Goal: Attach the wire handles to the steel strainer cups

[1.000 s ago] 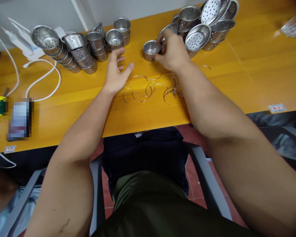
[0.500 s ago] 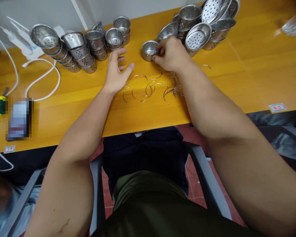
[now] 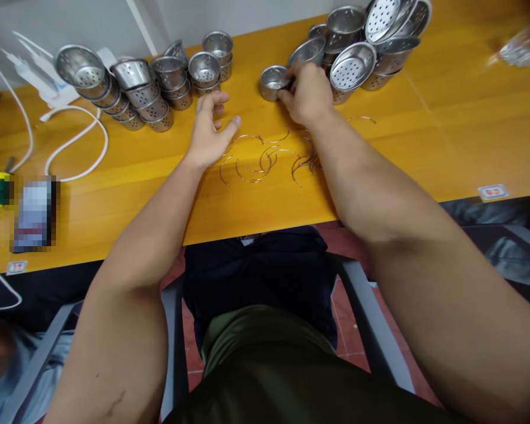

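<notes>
Yellow-orange wooden tabletop (image 3: pixel 424 141) bears tilted, nested silver metal cups (image 3: pixel 352 69) at far right and stacked, perforated silver metal cups (image 3: pixel 148 105) at far left. Between them, the right hand (image 3: pixel 309 91) pinches a shallow round silver metal cup's (image 3: pixel 271 89) right side; the left hand (image 3: pixel 208 131) spreads loosely. Thin curved metal wires (image 3: pixel 257 181) lie nearer.

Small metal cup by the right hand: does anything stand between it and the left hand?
Nothing visible: only tabletop shows between the cup and left hand; the curved wires lie nearer the person.
</notes>
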### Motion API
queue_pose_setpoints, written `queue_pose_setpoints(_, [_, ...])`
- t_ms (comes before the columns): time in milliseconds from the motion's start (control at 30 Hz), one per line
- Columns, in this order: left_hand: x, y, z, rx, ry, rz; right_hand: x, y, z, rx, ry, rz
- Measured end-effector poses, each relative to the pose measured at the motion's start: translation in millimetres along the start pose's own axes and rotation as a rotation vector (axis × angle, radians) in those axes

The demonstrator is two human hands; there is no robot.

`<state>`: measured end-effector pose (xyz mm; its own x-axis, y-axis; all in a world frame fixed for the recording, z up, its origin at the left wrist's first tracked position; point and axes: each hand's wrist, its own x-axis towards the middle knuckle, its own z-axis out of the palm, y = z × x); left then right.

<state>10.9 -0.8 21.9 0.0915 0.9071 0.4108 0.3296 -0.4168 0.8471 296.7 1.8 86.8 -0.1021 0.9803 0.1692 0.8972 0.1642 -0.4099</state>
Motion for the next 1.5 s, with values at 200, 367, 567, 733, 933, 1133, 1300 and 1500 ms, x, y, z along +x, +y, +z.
queue_pose_setpoints(200, [-1, -3, 1.3, -0.011, -0.011, -0.014, -9, -16, -7, -0.053, 0.126, 0.015])
queue_pose_setpoints(367, [11, -19, -5.2, -0.03, 0.114, -0.059, -23, -35, -13, -0.037, 0.144, -0.105])
queue_pose_setpoints(567, [24, -40, -19.7, 0.026, 0.276, -0.015, -22, -47, 0, 0.086, 0.024, -0.236])
queue_pose_setpoints(733, [29, -43, -18.7, 0.077, 0.284, -0.105, 9, -72, 8, 0.211, -0.152, -0.277])
queue_pose_setpoints(933, [22, -40, -22.1, 0.123, 0.245, -0.055, 61, -107, 31, 0.274, -0.222, -0.377])
queue_pose_setpoints(1133, [21, -36, -22.0, 0.131, 0.243, -0.05, 64, -105, 38, 0.224, -0.24, -0.309])
queue_pose_setpoints(1300, [21, -34, -18.2, 0.069, 0.204, -0.11, 31, -84, 20, 0.314, -0.27, -0.343])
queue_pose_setpoints(1500, [13, -21, -12.6, -0.059, -0.006, -0.111, -2, -64, -9, 0.434, -0.435, -0.368])
